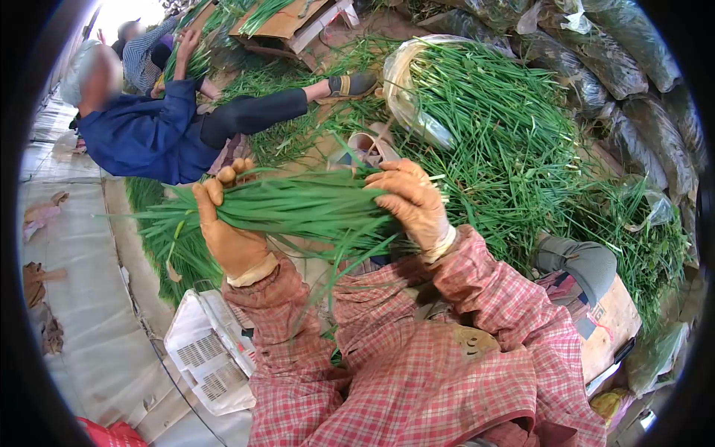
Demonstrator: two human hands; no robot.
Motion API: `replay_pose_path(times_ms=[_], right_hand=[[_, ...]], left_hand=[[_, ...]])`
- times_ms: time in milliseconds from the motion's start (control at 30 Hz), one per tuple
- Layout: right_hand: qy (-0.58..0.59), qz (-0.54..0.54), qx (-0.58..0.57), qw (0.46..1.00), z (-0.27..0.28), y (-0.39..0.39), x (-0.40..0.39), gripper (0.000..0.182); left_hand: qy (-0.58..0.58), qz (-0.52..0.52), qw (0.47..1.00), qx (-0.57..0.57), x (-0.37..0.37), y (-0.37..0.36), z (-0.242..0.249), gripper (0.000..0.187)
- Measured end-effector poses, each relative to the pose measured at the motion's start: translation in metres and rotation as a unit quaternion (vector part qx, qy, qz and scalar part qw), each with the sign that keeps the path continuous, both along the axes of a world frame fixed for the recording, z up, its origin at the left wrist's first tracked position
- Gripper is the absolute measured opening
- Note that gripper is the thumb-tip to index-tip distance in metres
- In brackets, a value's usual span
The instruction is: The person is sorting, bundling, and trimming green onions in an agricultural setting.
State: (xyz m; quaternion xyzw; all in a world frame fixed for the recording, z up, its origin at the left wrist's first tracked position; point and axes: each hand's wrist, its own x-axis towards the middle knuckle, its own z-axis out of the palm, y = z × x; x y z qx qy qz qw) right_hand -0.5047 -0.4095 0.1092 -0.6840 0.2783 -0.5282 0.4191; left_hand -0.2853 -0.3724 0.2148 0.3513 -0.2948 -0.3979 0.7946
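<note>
A bunch of long, flat green leaves, like garlic chives (305,205), is held level in front of my chest. My left hand (232,231), in an orange-tan glove, is closed around the leafy end at the left. At the right end, my gloved right hand (413,201) grips the bunch near the pale stem ends, its fingers curled over the top. Several loose leaves hang below the bunch between my arms. Just beyond my right hand lies a large heap of chives (491,112), partly on a clear plastic sheet (406,82).
A co-worker in blue (149,134) sits at the upper left, one leg stretched toward the heap. A white plastic scale-like box (212,350) stands at my lower left. More chives (167,238) lie beside it. Filled plastic bags (596,59) are stacked at the upper right.
</note>
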Motion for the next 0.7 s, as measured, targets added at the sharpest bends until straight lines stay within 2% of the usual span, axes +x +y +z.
replay_pose_path(times_ms=[33,67,100,133,167,233,267,300,367,400,467,500,533,567,667,700], right_hand=[[-0.004,-0.019,0.003,1.0,0.002,-0.003,-0.009,0.018],[-0.109,0.025,0.156,0.981,0.005,-0.002,-0.018,0.018],[-0.211,0.068,0.302,0.927,0.008,-0.001,-0.027,0.018],[-0.242,0.017,0.321,0.916,0.004,-0.005,-0.034,0.021],[-0.22,-0.051,0.347,0.91,0.01,-0.009,-0.044,0.021],[-0.32,-0.039,0.402,0.857,0.005,-0.018,-0.079,0.023],[-0.331,-0.014,0.404,0.853,0.003,-0.019,-0.096,0.024],[-0.343,0.01,0.407,0.846,0.004,-0.019,-0.11,0.025],[-0.278,-0.102,0.389,0.872,0.006,-0.011,-0.129,0.022],[-0.264,-0.164,0.391,0.866,0.005,-0.009,-0.141,0.022],[-0.205,-0.212,0.378,0.877,-0.015,-0.002,-0.181,0.022],[-0.111,-0.227,0.405,0.879,-0.029,0.0,-0.211,0.024],[0.228,-0.258,0.307,0.887,-0.058,0.002,-0.241,0.027],[0.537,-0.255,0.171,0.786,-0.08,0.005,-0.257,0.032],[0.61,-0.263,0.05,0.746,-0.02,0.016,-0.198,0.044],[0.512,-0.225,0.047,0.828,-0.014,0.012,-0.179,0.048]], left_hand=[[0.005,-0.008,1.0,-0.008,-0.003,-0.004,0.001,0.035],[0.01,-0.017,1.0,-0.016,-0.007,-0.008,0.003,0.036],[0.014,-0.025,0.999,-0.025,-0.013,-0.013,0.008,0.036],[0.027,0.026,0.999,0.006,-0.023,-0.018,0.014,0.037],[0.042,-0.021,0.999,-0.023,-0.016,-0.021,0.009,0.037],[0.067,-0.112,0.988,-0.077,0.009,-0.022,-0.006,0.037],[0.107,-0.035,0.994,-0.012,-0.001,-0.022,0.0,0.039],[0.114,-0.063,0.991,-0.022,0.008,-0.021,-0.009,0.04],[0.132,-0.118,0.983,-0.039,0.032,-0.018,-0.036,0.042],[0.144,-0.036,0.989,-0.002,0.028,-0.017,-0.034,0.044],[0.173,-0.13,0.975,-0.043,0.051,-0.011,-0.05,0.044],[0.185,-0.174,0.965,-0.064,0.062,-0.006,-0.056,0.045],[0.174,-0.129,0.975,-0.04,0.064,-0.002,-0.057,0.045],[0.178,-0.12,0.976,-0.039,0.066,0.003,-0.059,0.045],[0.197,-0.115,0.973,-0.043,0.067,0.008,-0.067,0.044],[0.205,-0.115,0.971,-0.05,0.064,0.01,-0.068,0.044]])
